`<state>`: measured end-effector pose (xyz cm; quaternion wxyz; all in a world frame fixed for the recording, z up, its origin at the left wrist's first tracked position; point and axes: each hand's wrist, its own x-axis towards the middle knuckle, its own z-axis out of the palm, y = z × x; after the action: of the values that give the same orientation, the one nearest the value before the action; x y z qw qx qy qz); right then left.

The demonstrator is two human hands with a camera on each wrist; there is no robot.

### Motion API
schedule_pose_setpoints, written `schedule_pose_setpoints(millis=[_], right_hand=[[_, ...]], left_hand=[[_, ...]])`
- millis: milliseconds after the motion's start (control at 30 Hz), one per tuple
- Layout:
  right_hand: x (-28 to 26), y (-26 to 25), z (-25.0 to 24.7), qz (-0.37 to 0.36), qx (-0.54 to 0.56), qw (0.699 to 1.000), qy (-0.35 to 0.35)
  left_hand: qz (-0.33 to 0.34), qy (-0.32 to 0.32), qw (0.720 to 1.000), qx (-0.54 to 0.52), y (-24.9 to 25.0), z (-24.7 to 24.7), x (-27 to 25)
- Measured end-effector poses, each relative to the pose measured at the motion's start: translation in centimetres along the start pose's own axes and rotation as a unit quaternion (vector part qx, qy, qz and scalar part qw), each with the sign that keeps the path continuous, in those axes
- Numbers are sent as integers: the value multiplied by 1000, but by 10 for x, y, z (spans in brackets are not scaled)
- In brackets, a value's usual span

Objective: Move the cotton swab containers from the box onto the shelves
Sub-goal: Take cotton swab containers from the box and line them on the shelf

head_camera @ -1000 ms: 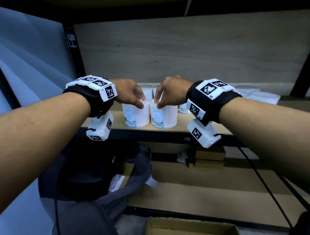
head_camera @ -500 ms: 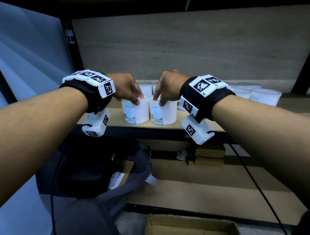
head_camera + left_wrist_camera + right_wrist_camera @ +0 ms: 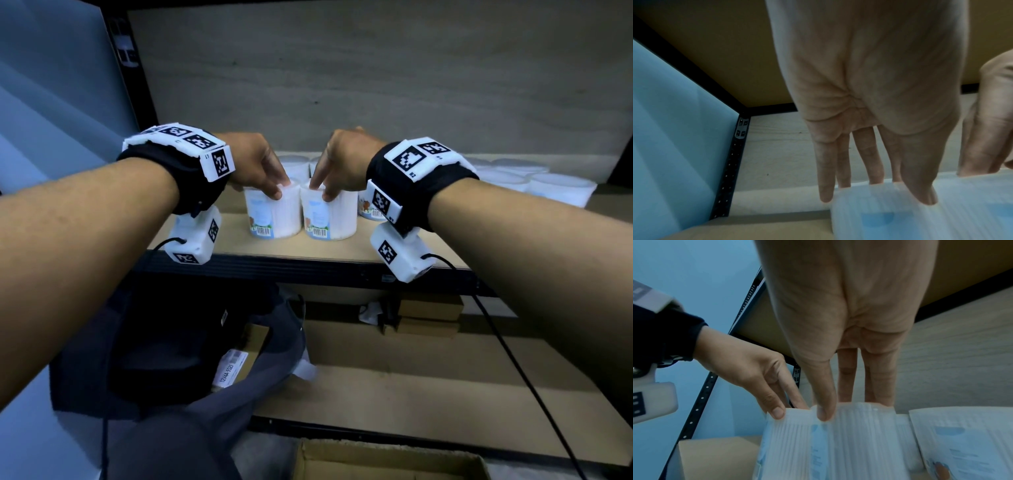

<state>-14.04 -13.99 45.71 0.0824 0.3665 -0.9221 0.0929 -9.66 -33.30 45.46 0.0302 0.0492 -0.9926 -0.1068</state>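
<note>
Two white cotton swab containers stand side by side near the front of the wooden shelf [image 3: 233, 240]. My left hand [image 3: 281, 188] grips the top of the left container [image 3: 274, 216], thumb on the front and fingers behind the rim. My right hand [image 3: 320, 190] grips the right container [image 3: 330, 219] the same way. In the left wrist view my left hand [image 3: 877, 194] reaches down over its container [image 3: 900, 219]. The right wrist view shows my right hand [image 3: 849, 407] on its container [image 3: 859, 443], with the left container [image 3: 789, 434] beside it.
More white containers stand behind [image 3: 294, 164] and at the right of the shelf [image 3: 561, 188]. A black upright post [image 3: 130, 68] bounds the left. Below, the lower shelf holds small brown boxes [image 3: 428, 315] and a dark bag [image 3: 171, 342]. An open cardboard box [image 3: 387, 462] is at the bottom.
Both hands have slid their containers a little deeper onto the shelf, away from its front edge. The grip of each hand is the same.
</note>
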Motion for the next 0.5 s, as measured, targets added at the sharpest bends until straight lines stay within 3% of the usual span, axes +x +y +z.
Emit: schedule_pose_setpoints(millis=[500], right_hand=[[40,17,12,0,26,1000,-17]], left_hand=[[-5,18,1000,-8,-14,4,35]])
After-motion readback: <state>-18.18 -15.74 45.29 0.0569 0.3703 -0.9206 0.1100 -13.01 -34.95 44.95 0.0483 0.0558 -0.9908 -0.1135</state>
